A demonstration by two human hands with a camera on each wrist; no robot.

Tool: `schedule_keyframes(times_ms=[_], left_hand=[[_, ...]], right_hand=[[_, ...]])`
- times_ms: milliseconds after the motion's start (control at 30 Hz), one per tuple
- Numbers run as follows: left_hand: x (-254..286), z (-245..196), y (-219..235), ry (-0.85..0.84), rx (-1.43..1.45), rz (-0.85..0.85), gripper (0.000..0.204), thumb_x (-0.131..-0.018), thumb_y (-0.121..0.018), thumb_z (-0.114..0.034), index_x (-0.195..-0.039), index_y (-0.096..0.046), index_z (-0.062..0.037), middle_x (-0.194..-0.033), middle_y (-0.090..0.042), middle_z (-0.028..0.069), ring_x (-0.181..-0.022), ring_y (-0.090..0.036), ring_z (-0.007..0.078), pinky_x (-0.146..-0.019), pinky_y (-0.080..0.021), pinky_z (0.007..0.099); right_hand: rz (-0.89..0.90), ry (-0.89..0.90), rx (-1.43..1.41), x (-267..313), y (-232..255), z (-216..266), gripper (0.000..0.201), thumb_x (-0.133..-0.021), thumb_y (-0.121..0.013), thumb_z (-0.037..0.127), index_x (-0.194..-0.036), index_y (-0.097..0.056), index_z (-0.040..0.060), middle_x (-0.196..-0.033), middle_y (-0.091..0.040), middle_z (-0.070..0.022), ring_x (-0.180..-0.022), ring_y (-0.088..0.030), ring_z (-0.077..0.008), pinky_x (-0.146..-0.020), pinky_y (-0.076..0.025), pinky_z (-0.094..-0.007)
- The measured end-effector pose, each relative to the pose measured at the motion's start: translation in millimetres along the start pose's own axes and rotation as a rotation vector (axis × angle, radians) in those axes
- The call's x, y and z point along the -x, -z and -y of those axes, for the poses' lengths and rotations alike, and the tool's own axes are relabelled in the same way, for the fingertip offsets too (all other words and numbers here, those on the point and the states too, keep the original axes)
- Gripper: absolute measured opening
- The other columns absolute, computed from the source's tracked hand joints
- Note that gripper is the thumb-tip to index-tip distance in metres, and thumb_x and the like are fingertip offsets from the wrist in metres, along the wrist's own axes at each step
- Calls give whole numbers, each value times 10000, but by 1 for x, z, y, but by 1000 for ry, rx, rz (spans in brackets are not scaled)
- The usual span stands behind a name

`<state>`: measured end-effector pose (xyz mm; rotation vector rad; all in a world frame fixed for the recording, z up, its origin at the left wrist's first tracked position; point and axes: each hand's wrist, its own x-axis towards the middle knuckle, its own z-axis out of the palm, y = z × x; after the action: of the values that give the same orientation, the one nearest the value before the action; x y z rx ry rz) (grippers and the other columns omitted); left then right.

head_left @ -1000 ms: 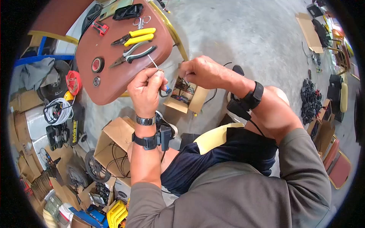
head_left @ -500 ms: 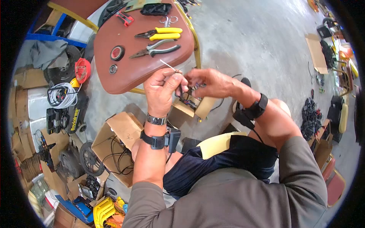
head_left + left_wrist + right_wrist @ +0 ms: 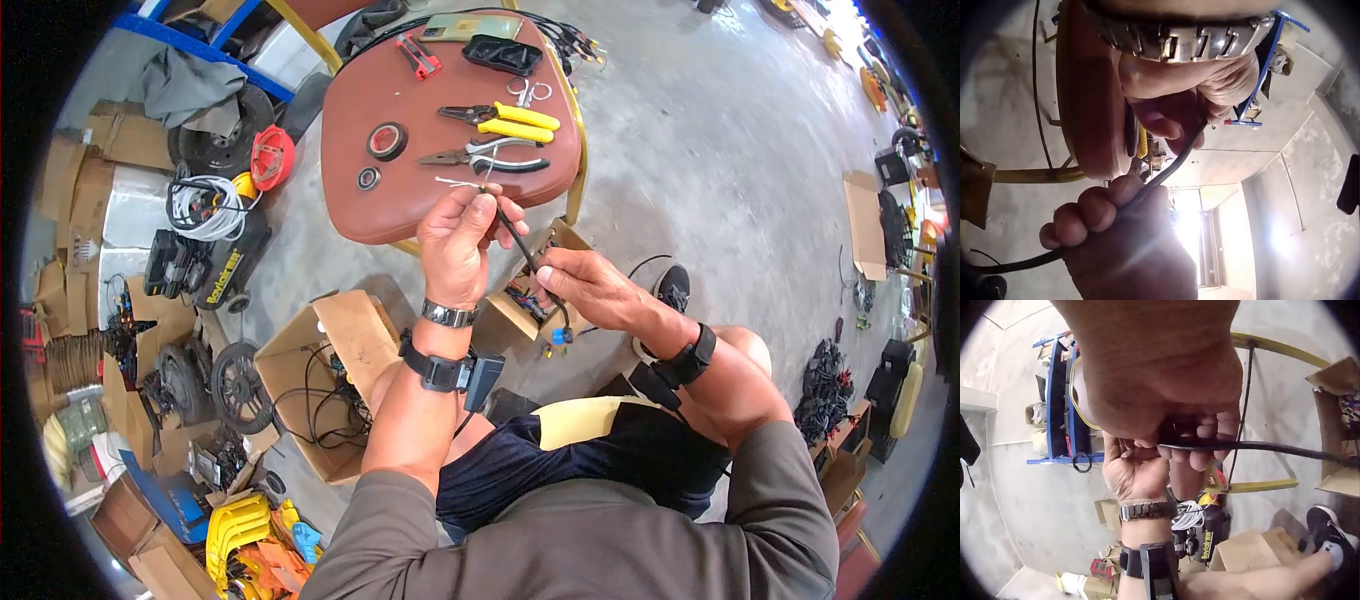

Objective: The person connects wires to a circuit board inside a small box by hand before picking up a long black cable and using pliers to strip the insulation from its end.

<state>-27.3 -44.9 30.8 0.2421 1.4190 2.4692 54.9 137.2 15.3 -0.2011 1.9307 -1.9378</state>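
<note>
A black cable (image 3: 518, 238) runs slantwise between the two hands. My left hand (image 3: 456, 250) pinches it near its upper end, where thin white wires (image 3: 456, 182) stick out past the thumb. Lower down, my right hand (image 3: 592, 284) grips the same cable with curled fingers. In the left wrist view the cable (image 3: 1179, 164) passes from one hand to the other, and the right wrist view has the cable (image 3: 1272, 447) trailing away from the right fist. A blue connector (image 3: 562, 336) shows below the right hand, at the cable's lower part.
Beyond the hands, a brown chair seat (image 3: 345, 120) carries yellow-handled pliers (image 3: 525, 122), grey-and-black long-nose pliers (image 3: 450, 157), scissors (image 3: 528, 93), a tape roll (image 3: 386, 141) and a red cutter (image 3: 419, 58). Open cardboard boxes (image 3: 355, 325) stand on the floor below.
My right hand has come from beside the left hand's fingertips down onto the cable, which now stretches between both hands. The head view has turned, so the chair appears farther right.
</note>
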Motion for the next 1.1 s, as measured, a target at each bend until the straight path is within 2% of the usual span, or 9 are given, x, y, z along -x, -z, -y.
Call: schedule_keyframes(times_ms=[167, 367, 433, 567, 667, 767, 867, 967, 1100], left_hand=[[-2, 1, 1, 15, -84, -16, 216, -964, -647, -173, -1106, -645, -10, -857, -706, 129, -725, -684, 222, -602, -503, 291], [-2, 1, 2, 1, -121, 35, 214, -961, -657, -170, -1089, -658, 1, -845, -703, 129, -729, -681, 205, -601, -495, 281], [-3, 1, 1, 1, -93, 66, 201, -965, -654, -155, -1079, -666, 10, -847, -706, 121, -734, -680, 188, -600, -500, 262], [-4, -1, -1, 7, -70, 104, 202, -979, -630, -158, -1086, -670, 9, -860, -704, 132, -748, -684, 209, -612, -515, 276], [-7, -3, 0, 15, -32, 142, 223, -982, -623, -175, -1092, -669, 14, -874, -703, 147, -767, -691, 235, -624, -532, 288], [-8, -7, 2, 22, 35, 165, 251, -978, -628, -198, -1095, -666, 20, -889, -703, 164, -800, -702, 266, -627, -553, 303], [-10, -12, 11, 13, 74, 186, 281, -974, -635, -222, -1098, -661, 28, -905, -702, 177, -827, -709, 292, -618, -569, 317], [-13, -15, 18, 21, 117, 197, 303, -975, -631, -237, -1101, -653, 37, -912, -696, 184, -836, -710, 312, -612, -583, 332], [-15, -18, 28, 39, 153, 208, 331, -985, -607, -280, -1102, -637, 27, -911, -680, 167, -866, -693, 335, -607, -576, 353]], right_hand=[[-7, -136, -110, 2, 3, 2, 291, -1030, -536, 251, -917, -622, -3, -793, -588, 0, -771, -548, -105, -725, -468, -291], [-18, -110, -71, 3, 9, -2, 247, -998, -602, 227, -945, -633, -12, -790, -585, 2, -778, -538, -92, -718, -468, -291], [-64, -102, 30, 4, 11, -2, 233, -982, -625, 224, -942, -637, -5, -777, -581, -5, -769, -531, -95, -705, -465, -297], [-123, -102, 87, 4, 20, -4, 234, -963, -647, 229, -936, -640, -3, -745, -565, -25, -753, -516, -100, -678, -458, -317], [-74, -89, 197, 1, 29, -5, 231, -956, -649, 226, -934, -640, -4, -732, -577, -64, -720, -538, -139, -675, -468, -349], [36, -72, 376, 2, 38, 0, 250, -960, -628, 250, -948, -640, 0, -768, -618, -135, -723, -601, -249, -697, -481, -400], [135, -40, 601, 2, 48, 0, 178, -951, -623, 175, -1009, -642, 9, -824, -635, -138, -769, -608, -260, -726, -475, -379], [159, -181, 617, 2, 51, 14, 235, -941, -598, 255, -956, -652, 26, -875, -660, -192, -843, -624, -402, -742, -487, -454], [139, -73, 666, 2, 55, 0, 189, -908, -618, 211, -970, -662, 39, -872, -667, -192, -845, -633, -401, -748, -496, -456]])
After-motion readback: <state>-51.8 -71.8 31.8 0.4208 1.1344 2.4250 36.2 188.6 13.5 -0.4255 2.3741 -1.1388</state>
